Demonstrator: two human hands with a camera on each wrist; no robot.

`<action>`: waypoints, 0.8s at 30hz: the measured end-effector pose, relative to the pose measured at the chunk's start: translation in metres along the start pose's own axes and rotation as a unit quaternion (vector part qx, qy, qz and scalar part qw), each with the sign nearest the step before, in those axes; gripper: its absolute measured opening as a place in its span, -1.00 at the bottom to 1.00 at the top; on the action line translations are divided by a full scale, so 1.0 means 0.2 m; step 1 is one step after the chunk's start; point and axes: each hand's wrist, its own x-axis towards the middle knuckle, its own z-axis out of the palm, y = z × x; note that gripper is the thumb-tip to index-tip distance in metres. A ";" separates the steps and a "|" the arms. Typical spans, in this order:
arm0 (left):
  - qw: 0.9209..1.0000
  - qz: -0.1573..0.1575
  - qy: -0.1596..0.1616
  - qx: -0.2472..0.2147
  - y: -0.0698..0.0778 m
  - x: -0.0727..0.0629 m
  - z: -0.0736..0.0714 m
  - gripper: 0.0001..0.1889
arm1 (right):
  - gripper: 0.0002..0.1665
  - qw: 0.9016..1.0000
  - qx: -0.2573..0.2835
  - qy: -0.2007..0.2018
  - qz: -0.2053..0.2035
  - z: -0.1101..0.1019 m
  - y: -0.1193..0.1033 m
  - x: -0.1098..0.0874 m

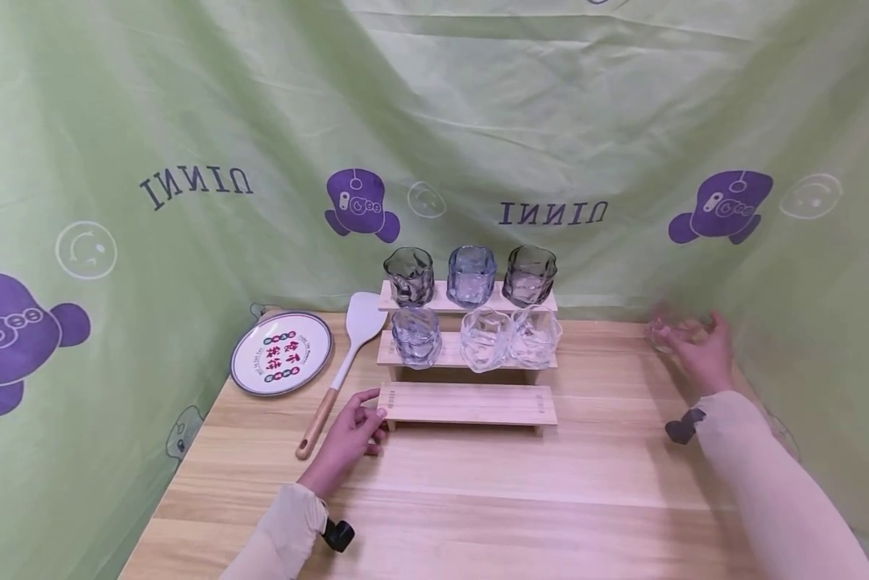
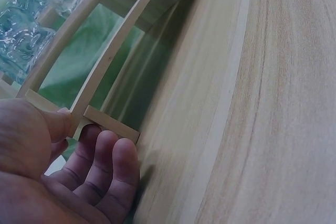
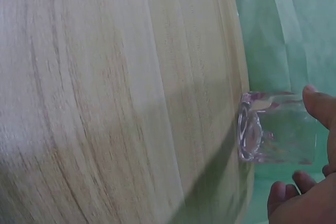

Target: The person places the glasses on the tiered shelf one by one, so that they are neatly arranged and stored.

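Observation:
My left hand (image 1: pixel 354 431) grips the left end of the low wooden step rack (image 1: pixel 470 403), thumb on the board and fingers curled beside its end support, as the left wrist view shows. At the table's back right corner, my right hand (image 1: pixel 705 358) is spread around a clear drinking glass (image 3: pixel 283 135) standing on the wood. The thumb is by its rim; the other visible fingertips sit apart from its wall. On the rack's middle step stand a bluish glass (image 1: pixel 415 338) and two clear glasses (image 1: pixel 485 340). The top step bears two grey glasses (image 1: pixel 409 278) and a blue glass (image 1: pixel 471 276).
Left of the rack lies a white spatula (image 1: pixel 365 318) with a wooden handle. Beyond it, a round plate (image 1: pixel 311 326) with coloured print lies near the left edge. A green printed curtain (image 1: pixel 586 121) surrounds the wooden table (image 1: pixel 477 499) at the back and sides.

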 end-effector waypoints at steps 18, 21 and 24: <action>1.000 0.005 -0.008 -0.009 0.01 0.01 -0.01 -0.50 | 0.27 0.999 0.030 -0.039 0.020 0.06 -0.01 -0.06; 1.000 0.004 -0.006 -0.005 0.01 0.00 -0.01 -0.49 | 0.28 0.999 0.015 -0.040 0.017 0.06 -0.01 -0.06; 1.000 0.000 -0.005 -0.008 0.01 0.00 -0.01 -0.49 | 0.34 0.999 0.010 -0.036 0.021 0.08 0.02 -0.08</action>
